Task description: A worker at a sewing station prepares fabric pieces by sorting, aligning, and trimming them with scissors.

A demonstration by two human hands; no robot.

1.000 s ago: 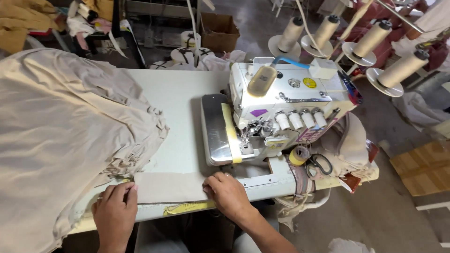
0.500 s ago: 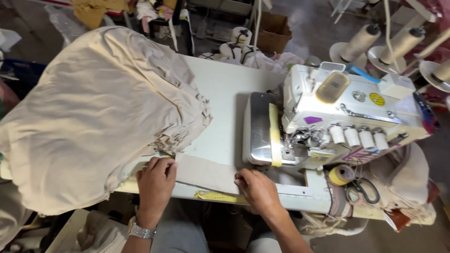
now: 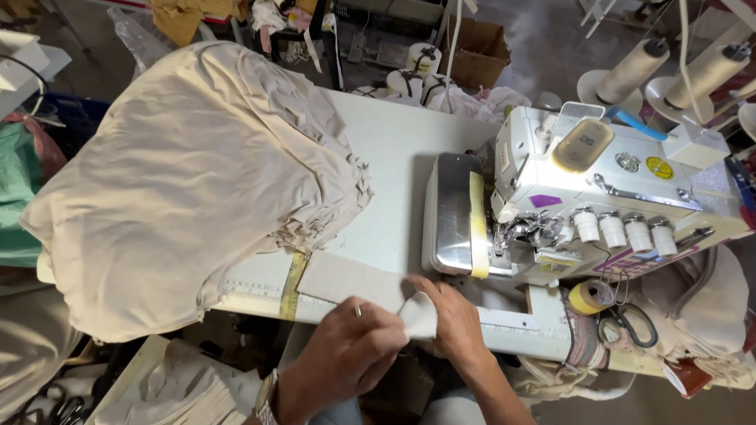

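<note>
Fabric heap: a large mound of cream cloth (image 3: pixel 197 181) covers the left part of the white sewing table (image 3: pixel 394 149) and hangs over its near edge.
Table edge: a printed ruler strip (image 3: pixel 252 293) runs along the front, crossed by a yellow tape measure (image 3: pixel 295 285) just beside the heap.
Floor, lower left: pale cut pieces (image 3: pixel 177 389) lie stacked below the table; scissors on the floor at the corner are hard to make out.
Left hand: the left hand (image 3: pixel 346 354) is curled around the near end of a cream fabric strip (image 3: pixel 346 282), pinching its folded tip between thumb and fingers; a ring and a wristwatch (image 3: pixel 266 392) show.
Right hand: the right hand (image 3: pixel 453 319) presses flat on the same strip, fingers closed over it, just in front of the machine.
Strip: it lies on the front of the table between the tape measure and the overlock sewing machine (image 3: pixel 583 197), its tip lifted.
Machine: white, with a steel plate and a yellow band at its left side.
Room behind: a cardboard box (image 3: pixel 480 51) stands on the grey floor; its contents cannot be seen.
Right side: thread cones (image 3: pixel 638 71) stand on stands, partly cut off; a tape roll (image 3: pixel 589 297) and black-handled scissors (image 3: pixel 628 324) lie near the machine.
</note>
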